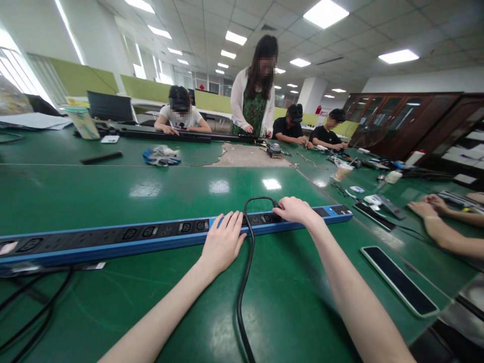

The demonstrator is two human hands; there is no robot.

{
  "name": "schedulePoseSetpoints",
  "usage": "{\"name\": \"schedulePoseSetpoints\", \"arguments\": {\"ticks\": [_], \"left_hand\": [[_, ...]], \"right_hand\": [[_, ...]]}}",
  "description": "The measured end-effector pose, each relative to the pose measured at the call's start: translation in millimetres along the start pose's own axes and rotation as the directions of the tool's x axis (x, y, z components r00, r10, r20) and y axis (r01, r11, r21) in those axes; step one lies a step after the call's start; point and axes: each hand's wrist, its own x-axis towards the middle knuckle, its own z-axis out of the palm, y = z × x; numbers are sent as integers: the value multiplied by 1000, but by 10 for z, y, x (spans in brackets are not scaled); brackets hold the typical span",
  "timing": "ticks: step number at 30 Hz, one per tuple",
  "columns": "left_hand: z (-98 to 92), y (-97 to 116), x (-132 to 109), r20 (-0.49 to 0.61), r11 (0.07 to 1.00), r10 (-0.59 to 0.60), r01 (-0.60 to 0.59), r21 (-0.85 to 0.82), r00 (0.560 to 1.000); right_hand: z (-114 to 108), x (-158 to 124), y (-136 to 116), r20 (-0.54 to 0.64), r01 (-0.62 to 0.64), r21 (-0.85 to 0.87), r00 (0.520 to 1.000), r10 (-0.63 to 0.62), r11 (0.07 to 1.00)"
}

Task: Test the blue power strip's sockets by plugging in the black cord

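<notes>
A long blue power strip (177, 228) with a black socket face lies across the green table (181, 297). My left hand (224, 241) rests flat on the strip near its middle, fingers spread a little over the sockets. To the right of it, my right hand (293, 209) is closed around the plug end of a black cable (247, 272) at the strip's sockets; the plug is mostly hidden by the fingers. From there the cable loops up and left, then runs down between my arms to the bottom edge.
A phone (399, 281) lies at the right, with another dark device (374, 217) beyond it. Gloves (162, 156) and a cup (83, 122) are further back. Black cables (49, 302) lie lower left. Another person's hands (427, 207) rest at the right edge; several people are across the table.
</notes>
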Motion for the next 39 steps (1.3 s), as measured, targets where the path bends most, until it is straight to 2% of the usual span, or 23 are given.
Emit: {"name": "schedulePoseSetpoints", "arguments": {"ticks": [10, 15, 22, 27, 34, 39], "left_hand": [[4, -2, 4, 0, 1000, -2, 2, -4, 1000], [-4, -3, 5, 2, 1000, -6, 6, -1, 1000], [-19, -3, 6, 13, 1000, -11, 11, -1, 1000], [-4, -11, 1, -2, 1000, -8, 8, -10, 1000], [-14, -9, 9, 21, 1000, -10, 10, -15, 1000], [-1, -3, 11, 18, 1000, -13, 13, -15, 1000]], "right_hand": [[69, -76, -78, -52, -29, -10, 998, 29, 1000], [21, -2, -31, 29, -20, 16, 999, 20, 1000], [105, -94, -52, -71, -54, 4, 996, 54, 999], [68, 9, -7, 35, -28, 51, 999, 26, 998], [171, -94, -63, -106, -69, 20, 992, 71, 997], [139, 3, 7, -25, -42, 65, 999, 44, 997]]}}
